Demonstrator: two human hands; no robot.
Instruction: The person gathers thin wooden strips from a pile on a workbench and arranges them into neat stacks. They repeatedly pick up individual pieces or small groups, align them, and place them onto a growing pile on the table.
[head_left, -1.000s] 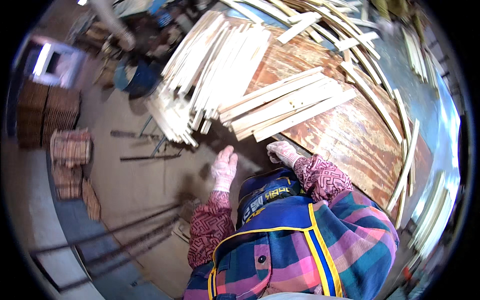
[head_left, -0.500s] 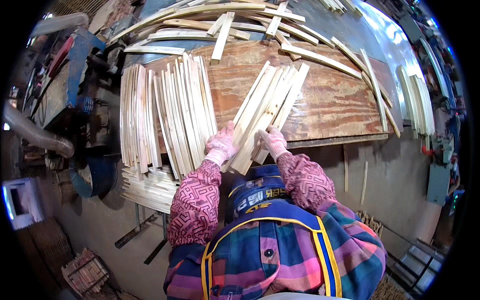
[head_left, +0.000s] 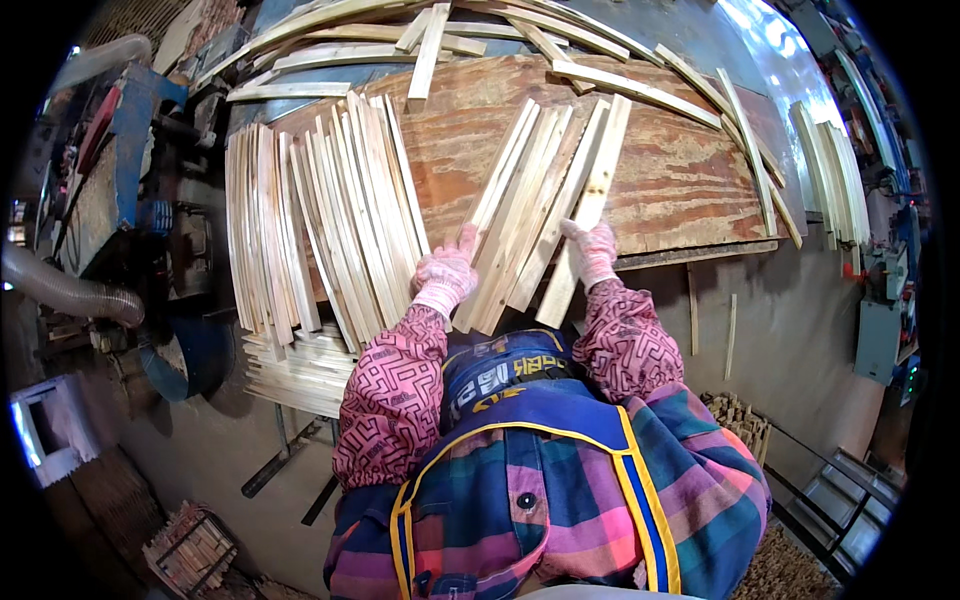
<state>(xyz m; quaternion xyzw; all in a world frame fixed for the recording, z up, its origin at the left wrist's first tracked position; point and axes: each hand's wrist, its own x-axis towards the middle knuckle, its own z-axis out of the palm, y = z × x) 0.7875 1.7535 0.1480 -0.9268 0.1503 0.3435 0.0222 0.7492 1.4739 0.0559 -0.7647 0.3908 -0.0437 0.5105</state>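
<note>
Pale wooden strips (head_left: pixel 527 205) lie fanned out at a slant on the plywood board in front of me. My left hand (head_left: pixel 447 274), in a light pinkish glove, rests against the left edge of this group with its index finger stretched along a strip. At the right side, my gloved right hand (head_left: pixel 592 250) grips a knotted wooden strip (head_left: pixel 600 180), its thumb on top and the other fingers partly hidden. That strip is angled slightly apart from its neighbours. Left of my left hand, a wide row of similar strips (head_left: pixel 355 215) lies side by side.
The plywood board (head_left: pixel 680 195) ends at a near edge by my waist. Loose strips (head_left: pixel 640 92) lie scattered along its far side. More strips (head_left: pixel 290 375) are stacked below the left row. A blue machine (head_left: pixel 150 150) and a flexible hose (head_left: pixel 75 290) stand at left.
My right hand has moved right, bringing the knotted strip to the group's right side. The strips are spread wider. My left hand stays near the left edge, its index finger now extended.
</note>
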